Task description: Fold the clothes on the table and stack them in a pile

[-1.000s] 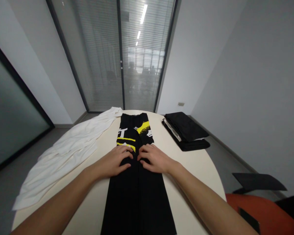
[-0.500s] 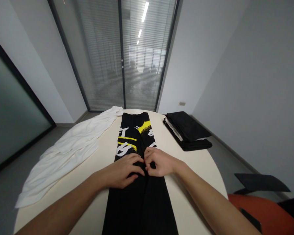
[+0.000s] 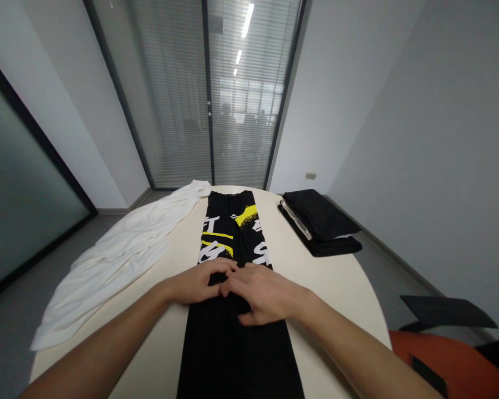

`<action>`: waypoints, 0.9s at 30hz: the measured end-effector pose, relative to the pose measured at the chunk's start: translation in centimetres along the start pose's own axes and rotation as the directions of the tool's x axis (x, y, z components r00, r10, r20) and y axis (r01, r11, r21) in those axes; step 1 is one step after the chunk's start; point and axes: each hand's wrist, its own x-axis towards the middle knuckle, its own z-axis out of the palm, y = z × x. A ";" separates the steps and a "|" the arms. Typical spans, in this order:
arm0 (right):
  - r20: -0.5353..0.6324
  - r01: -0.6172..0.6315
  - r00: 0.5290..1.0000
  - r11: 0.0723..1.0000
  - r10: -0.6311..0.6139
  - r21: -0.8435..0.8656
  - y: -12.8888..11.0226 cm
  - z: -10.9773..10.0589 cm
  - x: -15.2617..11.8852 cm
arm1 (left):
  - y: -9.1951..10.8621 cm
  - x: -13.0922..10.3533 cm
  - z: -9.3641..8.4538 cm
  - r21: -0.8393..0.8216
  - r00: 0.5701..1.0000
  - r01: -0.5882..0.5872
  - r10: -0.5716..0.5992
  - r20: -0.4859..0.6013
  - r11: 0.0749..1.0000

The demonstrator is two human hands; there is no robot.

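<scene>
Black trousers with white lettering and yellow streaks near the waist lie lengthwise down the table, the waistband at the far end and the legs running toward me. On their left side rests my left hand, thumb and fingers apart and touching the cloth. My right hand lies across the right side, palm down, its fingers pointing left and its thumb spread nearer to me. The fingertips of both hands meet over the middle of the trousers, so the fabric beneath them is hidden.
A white garment is spread along the left of the round cream table. Folded dark clothes form a stack at the back right. Beyond the right edge stands an orange chair with black armrests.
My right hand has unpinched from the cloth, flattened and moved left and nearer to me. My left hand has shifted slightly left. The cloth's middle seam line lies flatter.
</scene>
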 end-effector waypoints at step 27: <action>0.137 0.381 0.915 0.924 -0.379 0.010 -5.2 3.0 1.5 | -8.0 -0.8 -1.3 0.428 0.819 0.453 -0.176 -0.546 0.782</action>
